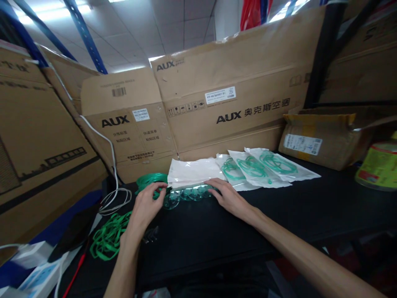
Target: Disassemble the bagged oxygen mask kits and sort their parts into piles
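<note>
A row of clear greenish plastic pieces (194, 193) lies on the black table between my two hands; their exact kind is hard to make out. At its left end is my left hand (149, 205), fingers curled and thumb a little apart from the forefinger. My right hand (228, 196) reaches the row's other end with fingers stretched and spread. Directly behind the row lies a stack of white pouches (195, 170). Coiled green tubing (150, 179) sits just beyond my left hand. To the right, several clear-fronted pouches (252, 167) with green tubing inside overlap.
Green bands (108, 238) lie in a heap left of my left forearm, near a white cable (113, 165). Small dark pieces (151, 234) are close by. Cardboard (192, 120) walls the back. An open carton (316, 138) and a yellow-labelled container (380, 165) stand at right.
</note>
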Demonstrator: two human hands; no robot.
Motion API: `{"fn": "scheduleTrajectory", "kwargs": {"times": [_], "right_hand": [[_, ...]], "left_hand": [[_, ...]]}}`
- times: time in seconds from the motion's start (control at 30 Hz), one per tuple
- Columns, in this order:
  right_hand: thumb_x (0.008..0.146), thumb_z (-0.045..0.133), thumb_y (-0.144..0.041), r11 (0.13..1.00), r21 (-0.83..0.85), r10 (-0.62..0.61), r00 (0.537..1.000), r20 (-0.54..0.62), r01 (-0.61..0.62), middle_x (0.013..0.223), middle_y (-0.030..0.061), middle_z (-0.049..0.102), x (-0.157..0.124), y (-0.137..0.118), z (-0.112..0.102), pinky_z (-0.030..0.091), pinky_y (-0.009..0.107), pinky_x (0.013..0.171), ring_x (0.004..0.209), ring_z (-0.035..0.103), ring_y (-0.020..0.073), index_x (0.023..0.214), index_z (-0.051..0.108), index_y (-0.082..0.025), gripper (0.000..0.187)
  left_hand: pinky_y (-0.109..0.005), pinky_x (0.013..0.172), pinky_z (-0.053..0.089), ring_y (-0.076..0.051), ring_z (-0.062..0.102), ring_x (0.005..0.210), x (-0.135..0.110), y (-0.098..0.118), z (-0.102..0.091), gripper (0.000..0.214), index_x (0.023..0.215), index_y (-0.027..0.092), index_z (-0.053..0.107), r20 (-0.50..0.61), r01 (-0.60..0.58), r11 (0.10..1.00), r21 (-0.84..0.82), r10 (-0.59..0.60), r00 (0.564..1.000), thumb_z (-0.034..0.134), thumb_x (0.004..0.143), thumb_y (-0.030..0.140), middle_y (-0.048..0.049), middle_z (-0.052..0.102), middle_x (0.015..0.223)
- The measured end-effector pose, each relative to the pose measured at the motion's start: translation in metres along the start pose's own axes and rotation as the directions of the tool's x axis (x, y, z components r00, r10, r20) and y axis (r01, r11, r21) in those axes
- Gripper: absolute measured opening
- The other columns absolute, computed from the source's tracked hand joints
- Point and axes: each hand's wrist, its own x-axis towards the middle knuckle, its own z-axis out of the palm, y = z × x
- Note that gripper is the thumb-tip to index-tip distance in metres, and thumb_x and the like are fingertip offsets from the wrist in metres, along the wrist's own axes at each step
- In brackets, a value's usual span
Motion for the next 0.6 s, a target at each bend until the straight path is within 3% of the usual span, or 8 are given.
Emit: {"fn": "scheduleTrajectory", "kwargs": {"times": [0.1,0.23,0.4,0.6], "right_hand": [[0.099,0.055,-0.016,1.000,0.012,-0.008,1.000,-0.003,0.008,0.123,0.0117,0.071,0.000,0.002,0.001,0.050,0.047,0.106,0.118,0.065,0.0263,0.128,0.068,-0.023,0.033],[0.098,0.054,-0.014,1.000,0.029,-0.012,1.000,0.006,0.012,0.123,0.0118,0.071,0.000,0.005,0.001,0.049,0.047,0.107,0.119,0.065,0.0262,0.128,0.067,-0.022,0.033],[0.098,0.053,-0.013,0.999,0.036,-0.002,1.000,0.012,0.001,0.123,0.0111,0.071,0.002,0.006,0.002,0.049,0.045,0.106,0.118,0.065,0.0255,0.127,0.067,-0.022,0.034],[0.098,0.052,-0.011,0.999,0.041,0.003,1.000,0.018,-0.004,0.121,0.0121,0.072,0.005,0.007,0.003,0.050,0.044,0.104,0.116,0.066,0.0254,0.127,0.068,-0.021,0.034]], "left_hand": [[-0.043,0.093,0.053,-0.029,0.070,0.101,-0.013,-0.008,-0.001,0.031,0.112,0.025,0.072,0.122,0.006,0.998,0.070,-0.014,0.992,0.058,0.091,0.042,-0.0064,0.075,0.112],[-0.042,0.090,0.056,-0.029,0.071,0.100,-0.022,-0.017,0.008,0.034,0.119,0.026,0.069,0.229,-0.008,0.997,0.073,-0.009,0.973,0.062,0.090,0.043,-0.0063,0.075,0.116],[-0.043,0.089,0.057,-0.029,0.072,0.098,-0.021,-0.026,0.016,0.034,0.120,0.026,0.068,0.182,-0.024,1.000,0.013,0.021,0.983,0.061,0.091,0.044,-0.0067,0.076,0.113],[-0.043,0.096,0.057,-0.028,0.071,0.105,-0.021,-0.032,0.012,0.036,0.118,0.026,0.070,0.233,0.033,0.989,-0.147,0.002,0.972,0.064,0.088,0.045,-0.0062,0.074,0.120]]}}
